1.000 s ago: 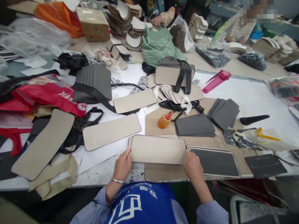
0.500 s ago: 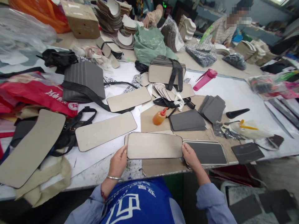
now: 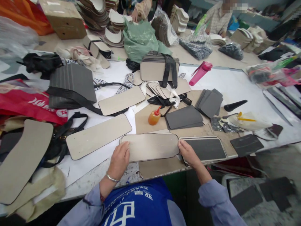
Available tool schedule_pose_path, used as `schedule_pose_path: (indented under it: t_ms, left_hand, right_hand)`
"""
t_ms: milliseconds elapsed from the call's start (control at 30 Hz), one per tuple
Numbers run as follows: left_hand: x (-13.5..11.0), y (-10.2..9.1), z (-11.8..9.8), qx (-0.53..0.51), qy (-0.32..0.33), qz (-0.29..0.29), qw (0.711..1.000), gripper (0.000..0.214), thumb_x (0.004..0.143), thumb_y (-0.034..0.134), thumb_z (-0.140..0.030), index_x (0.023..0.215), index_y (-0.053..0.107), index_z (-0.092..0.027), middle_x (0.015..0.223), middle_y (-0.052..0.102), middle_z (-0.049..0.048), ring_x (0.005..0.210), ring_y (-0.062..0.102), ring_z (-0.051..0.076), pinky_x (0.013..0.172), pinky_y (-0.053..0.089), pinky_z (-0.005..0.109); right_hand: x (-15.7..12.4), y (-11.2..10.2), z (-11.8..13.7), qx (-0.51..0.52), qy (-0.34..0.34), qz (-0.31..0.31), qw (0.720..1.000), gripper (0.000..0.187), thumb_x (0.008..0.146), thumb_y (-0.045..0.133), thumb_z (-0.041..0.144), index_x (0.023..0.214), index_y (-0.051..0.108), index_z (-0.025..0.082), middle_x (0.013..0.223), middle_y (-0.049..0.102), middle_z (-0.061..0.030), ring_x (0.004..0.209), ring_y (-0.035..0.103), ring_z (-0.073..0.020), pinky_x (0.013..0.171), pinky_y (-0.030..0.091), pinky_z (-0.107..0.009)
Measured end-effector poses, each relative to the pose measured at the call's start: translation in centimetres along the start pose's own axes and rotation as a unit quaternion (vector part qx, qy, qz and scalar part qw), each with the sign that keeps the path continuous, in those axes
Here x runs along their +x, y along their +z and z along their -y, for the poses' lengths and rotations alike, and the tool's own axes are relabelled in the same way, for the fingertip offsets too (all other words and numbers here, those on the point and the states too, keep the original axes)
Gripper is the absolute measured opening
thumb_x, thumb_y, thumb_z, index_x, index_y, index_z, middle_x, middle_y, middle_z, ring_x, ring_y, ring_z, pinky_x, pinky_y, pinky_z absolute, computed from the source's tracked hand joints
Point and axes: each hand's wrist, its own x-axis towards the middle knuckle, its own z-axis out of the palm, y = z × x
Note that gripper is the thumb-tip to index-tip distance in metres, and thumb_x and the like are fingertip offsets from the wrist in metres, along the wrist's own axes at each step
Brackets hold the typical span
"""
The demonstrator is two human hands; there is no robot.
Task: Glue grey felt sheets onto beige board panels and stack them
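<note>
The left hand (image 3: 119,158) lies with fingers spread flat on the left end of a beige rounded-rectangle board panel (image 3: 150,147); the right hand (image 3: 187,152) pinches the panel's right end, fingers closed on its edge; the panel rests near the front edge of the white work table (image 3: 246,88), on top of more panels of the same shape.

Just right of it lies a dark grey rounded panel with a pale rim (image 3: 205,149), touching the right hand; behind the beige panel stand an orange glue bottle with a red nozzle (image 3: 154,117) and a stack of flat dark grey sheets (image 3: 183,117) — both apart from the hands; left of it lies a long beige board strip (image 3: 98,136); a pink water bottle (image 3: 200,73) lies toward the far edge.

Against the earlier frame, the left hand has moved from the panel's edge onto its top face; the panel now lies flatter — less raised toward the person.
</note>
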Motion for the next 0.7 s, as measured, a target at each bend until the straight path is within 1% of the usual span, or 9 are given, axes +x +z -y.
schedule_pose_path:
  t_ms: [67, 133, 233, 300, 400, 533, 600, 633, 700]
  left_hand:
    - [2.8, 1.1, -2.4, -0.011, 0.068, 0.049, 0.996, 0.034, 0.085, 0.037, -0.024, 0.113, 0.055, -0.015, 0.110, 0.061, 0.0112, 0.105, 0.053, 0.021, 0.095, 0.041, 0.039]
    - [5.9, 2.6, -4.9, -0.025, 0.097, 0.135, 0.986, 0.036, 0.084, 0.041, -0.024, 0.117, 0.052, -0.015, 0.116, 0.058, 0.0111, 0.111, 0.049, 0.022, 0.098, 0.037, 0.040]
    - [9.7, 4.8, -7.4, -0.041, 0.081, 0.264, 0.960, 0.036, 0.083, 0.045, -0.028, 0.115, 0.055, -0.016, 0.116, 0.058, 0.0108, 0.111, 0.049, 0.024, 0.097, 0.035, 0.042]
    - [11.2, 5.9, -8.2, -0.051, 0.079, 0.315, 0.945, 0.030, 0.083, 0.044, -0.029, 0.105, 0.061, -0.019, 0.106, 0.064, 0.0081, 0.102, 0.054, 0.022, 0.094, 0.038, 0.039]
    - [12.1, 6.7, -8.4, -0.058, 0.086, 0.347, 0.932, 0.027, 0.083, 0.041, -0.026, 0.090, 0.067, -0.021, 0.090, 0.068, 0.0049, 0.089, 0.059, 0.019, 0.086, 0.043, 0.031]
    - [12.0, 6.9, -8.5, -0.058, 0.080, 0.357, 0.929, 0.028, 0.082, 0.039, -0.024, 0.083, 0.066, -0.020, 0.084, 0.066, 0.0056, 0.082, 0.058, 0.018, 0.078, 0.044, 0.028]
    - [11.8, 6.9, -8.8, -0.064, 0.079, 0.357, 0.929, 0.025, 0.080, 0.040, -0.021, 0.082, 0.066, -0.018, 0.082, 0.065, 0.0054, 0.079, 0.058, 0.017, 0.076, 0.044, 0.027]
    - [11.8, 6.9, -8.9, -0.068, 0.080, 0.356, 0.929, 0.024, 0.079, 0.041, -0.019, 0.080, 0.066, -0.018, 0.080, 0.065, 0.0049, 0.078, 0.058, 0.017, 0.075, 0.044, 0.026]
    - [11.6, 6.8, -9.1, -0.080, 0.081, 0.351, 0.929, 0.022, 0.078, 0.043, -0.017, 0.074, 0.064, -0.017, 0.074, 0.063, 0.0035, 0.075, 0.057, 0.015, 0.073, 0.043, 0.024]
  right_hand:
    - [0.0, 0.1, 0.1, -0.003, -0.009, -0.005, 1.000, 0.029, 0.078, 0.043, 0.048, 0.070, 0.049, 0.020, 0.069, 0.050, -0.0002, 0.067, 0.046, -0.0147, 0.067, 0.040, -0.026]
    - [0.0, 0.3, 0.0, -0.004, -0.013, -0.011, 1.000, 0.028, 0.079, 0.042, 0.047, 0.070, 0.048, 0.021, 0.069, 0.049, 0.0000, 0.067, 0.045, -0.0149, 0.068, 0.039, -0.026]
    - [-0.2, 0.5, -0.3, 0.003, -0.008, -0.014, 1.000, 0.028, 0.080, 0.039, 0.047, 0.073, 0.047, 0.021, 0.068, 0.048, 0.0000, 0.067, 0.045, -0.0151, 0.067, 0.038, -0.026]
    - [-0.1, 0.6, -0.5, 0.012, -0.002, -0.011, 1.000, 0.028, 0.081, 0.038, 0.047, 0.073, 0.047, 0.022, 0.067, 0.048, -0.0001, 0.066, 0.045, -0.0153, 0.067, 0.037, -0.026]
    - [0.4, 0.3, -0.7, 0.032, 0.008, 0.003, 0.999, 0.028, 0.081, 0.038, 0.047, 0.071, 0.047, 0.022, 0.066, 0.047, 0.0007, 0.065, 0.044, -0.0148, 0.066, 0.037, -0.026]
    - [1.6, 0.0, -0.7, 0.075, 0.019, 0.045, 0.996, 0.033, 0.081, 0.040, 0.049, 0.066, 0.048, 0.021, 0.063, 0.048, 0.0022, 0.062, 0.044, -0.0132, 0.060, 0.039, -0.024]
    - [2.2, 0.0, -0.7, 0.099, 0.022, 0.077, 0.992, 0.037, 0.083, 0.036, 0.050, 0.065, 0.050, 0.020, 0.060, 0.049, 0.0019, 0.059, 0.046, -0.0132, 0.058, 0.040, -0.024]
    - [2.4, 0.1, -0.7, 0.119, 0.033, 0.093, 0.988, 0.040, 0.084, 0.034, 0.050, 0.066, 0.051, 0.019, 0.058, 0.050, 0.0011, 0.058, 0.048, -0.0139, 0.057, 0.042, -0.025]
    - [2.9, 0.4, -0.8, 0.169, 0.080, 0.100, 0.977, 0.045, 0.084, 0.033, 0.053, 0.066, 0.056, 0.019, 0.055, 0.053, -0.0010, 0.059, 0.053, -0.0165, 0.058, 0.045, -0.027]
